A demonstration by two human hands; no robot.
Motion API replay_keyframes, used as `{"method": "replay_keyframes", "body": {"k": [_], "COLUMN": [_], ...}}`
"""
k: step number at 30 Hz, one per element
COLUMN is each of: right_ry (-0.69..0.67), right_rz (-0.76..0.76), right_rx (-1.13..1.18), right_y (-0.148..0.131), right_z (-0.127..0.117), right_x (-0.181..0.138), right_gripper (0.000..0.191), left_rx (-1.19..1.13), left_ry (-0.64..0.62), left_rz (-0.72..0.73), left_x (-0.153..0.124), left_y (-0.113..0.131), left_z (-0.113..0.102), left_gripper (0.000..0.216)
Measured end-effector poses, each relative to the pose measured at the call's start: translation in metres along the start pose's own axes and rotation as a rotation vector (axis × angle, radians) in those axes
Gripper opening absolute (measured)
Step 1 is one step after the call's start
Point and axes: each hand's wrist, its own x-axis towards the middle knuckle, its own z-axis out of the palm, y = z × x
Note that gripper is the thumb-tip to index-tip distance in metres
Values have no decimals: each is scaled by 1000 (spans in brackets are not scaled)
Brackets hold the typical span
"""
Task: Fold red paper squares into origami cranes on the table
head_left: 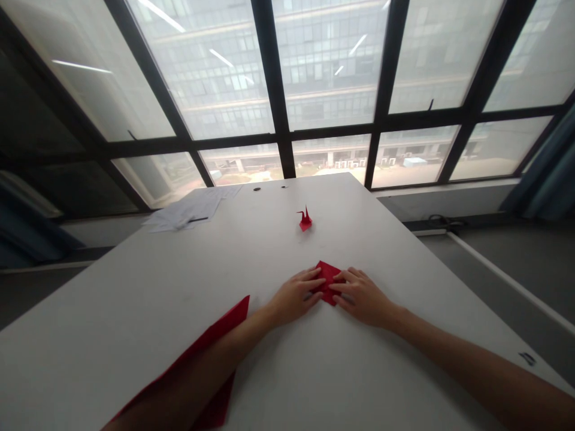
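A small piece of folded red paper point(330, 273), roughly diamond-shaped, lies flat on the white table point(188, 263). My left hand point(296, 294) rests on its left side, fingers stretched out and apart, thumb near the lower edge. From the other side my right hand point(359, 296) touches the right part of the paper, its fingers spread and slightly bent. The fingers cover the paper's side corners. Beyond both hands stands a finished red paper crane point(305, 222). Under my left forearm lies a larger red sheet point(220, 400), partly hidden by the arm.
White papers point(184, 209) with a dark pen point(198, 219) on them lie at the far left of the table. A small dark object point(527, 358) is near the right edge. Large windows point(327, 66) rise beyond the far end, and blue curtains point(539, 173) hang at both sides.
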Motion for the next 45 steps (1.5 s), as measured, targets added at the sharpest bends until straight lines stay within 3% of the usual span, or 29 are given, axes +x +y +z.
{"method": "replay_keyframes", "body": {"k": [7, 12, 24, 33, 39, 45], "right_ry": [-11, -20, -52, -219, -184, -217], "right_rz": [-6, -20, 23, -31, -40, -42], "right_rx": [16, 26, 128, -21, -84, -164], "right_y": [-6, -1, 9, 38, 49, 42], "right_z": [1, 1, 0, -13, 0, 0], "right_x": [-1, 1, 15, 50, 51, 48], "right_gripper": [20, 32, 24, 30, 30, 29], "left_rx": [-7, 4, 35, 27, -9, 1], "left_ry": [13, -6, 49, 40, 46, 50], "left_rz": [-14, 24, 29, -7, -53, -29], "left_x": [1, 1, 2, 0, -1, -2], "left_y": [-4, -3, -1, -10, -6, -6], "left_z": [1, 1, 1, 2, 2, 2], "left_gripper": [43, 38, 29, 38, 38, 35]}}
